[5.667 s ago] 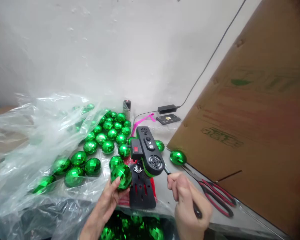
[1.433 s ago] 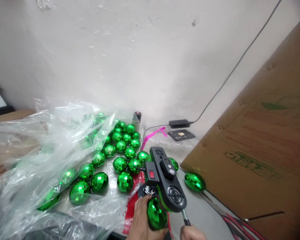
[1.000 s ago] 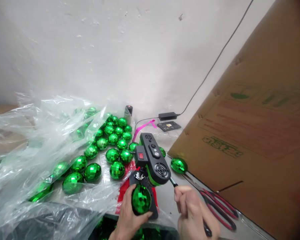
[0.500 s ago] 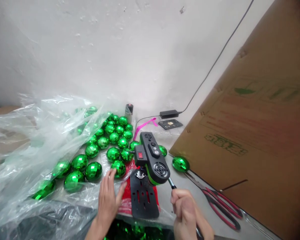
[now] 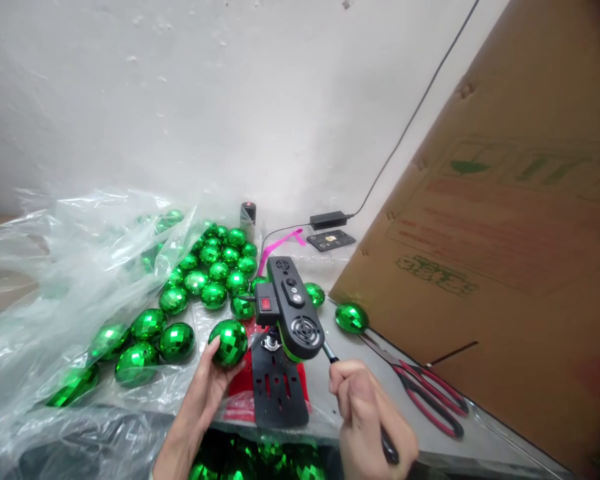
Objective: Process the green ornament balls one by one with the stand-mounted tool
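Observation:
My left hand grips a shiny green mirrored ball ornament, its fingers partly hidden under the ball. In my right hand is a screwdriver with a black handle, its metal shaft pointing up and left; the tip is hidden by or close to a black device. That black device has two round grilles and a red switch. It stands between my hands on a slotted black plate, with a red sheet partly under the plate.
Several green balls lie under and beside clear plastic wrap at left. More balls fill a space below the table edge. Scissors, a cardboard box, a phone, a power adapter and pink ribbon are also there.
My left hand has closed on a green ball and lifted it from beside the device. My right hand still holds the screwdriver. The view has shifted slightly.

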Tool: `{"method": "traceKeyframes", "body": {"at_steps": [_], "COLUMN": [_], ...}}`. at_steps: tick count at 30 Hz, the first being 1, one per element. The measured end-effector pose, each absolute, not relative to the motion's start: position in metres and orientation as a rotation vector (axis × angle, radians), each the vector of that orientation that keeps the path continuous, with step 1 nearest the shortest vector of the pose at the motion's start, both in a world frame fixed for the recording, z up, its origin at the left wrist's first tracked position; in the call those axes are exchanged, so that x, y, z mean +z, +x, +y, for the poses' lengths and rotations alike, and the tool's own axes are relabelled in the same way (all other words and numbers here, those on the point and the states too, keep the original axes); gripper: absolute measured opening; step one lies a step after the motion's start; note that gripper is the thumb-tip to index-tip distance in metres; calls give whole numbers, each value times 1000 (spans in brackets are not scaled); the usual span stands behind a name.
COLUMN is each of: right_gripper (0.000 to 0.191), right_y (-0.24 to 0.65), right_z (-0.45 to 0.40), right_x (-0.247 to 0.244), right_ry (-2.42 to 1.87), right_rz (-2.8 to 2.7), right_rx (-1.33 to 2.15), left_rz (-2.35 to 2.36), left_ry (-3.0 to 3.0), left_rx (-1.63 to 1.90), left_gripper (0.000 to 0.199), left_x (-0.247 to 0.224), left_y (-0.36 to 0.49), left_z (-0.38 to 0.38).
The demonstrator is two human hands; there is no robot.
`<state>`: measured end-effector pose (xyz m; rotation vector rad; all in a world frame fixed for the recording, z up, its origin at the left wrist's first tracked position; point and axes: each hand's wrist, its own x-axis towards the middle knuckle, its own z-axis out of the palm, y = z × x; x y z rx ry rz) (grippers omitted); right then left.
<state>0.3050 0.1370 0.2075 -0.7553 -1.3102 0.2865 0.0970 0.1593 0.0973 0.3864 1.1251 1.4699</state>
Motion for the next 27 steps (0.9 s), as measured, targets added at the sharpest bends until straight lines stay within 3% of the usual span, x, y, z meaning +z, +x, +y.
{"method": "traceKeyframes", "body": {"at_steps": [7,14,19,27], "right_gripper": [51,41,37,39], "right_y": [307,311,314,312], "right_z": [136,135,133,130], "right_x": [228,219,215,213], "right_ry": [-797,-787,-773,-804], "right_rz": [-1372,-1437,-1445,-1412], "right_rx": [291,315,336,361], "left_rz": [985,1456,1635,1683], "left_ry": [213,939,1347,1563], "left_rx": [1417,1390,1333,1223], "left_gripper": [63,88,79,82], "left_x": [56,46,36,18], "left_y": [130,145,152,158], "left_z": [138,137,132,136]}}
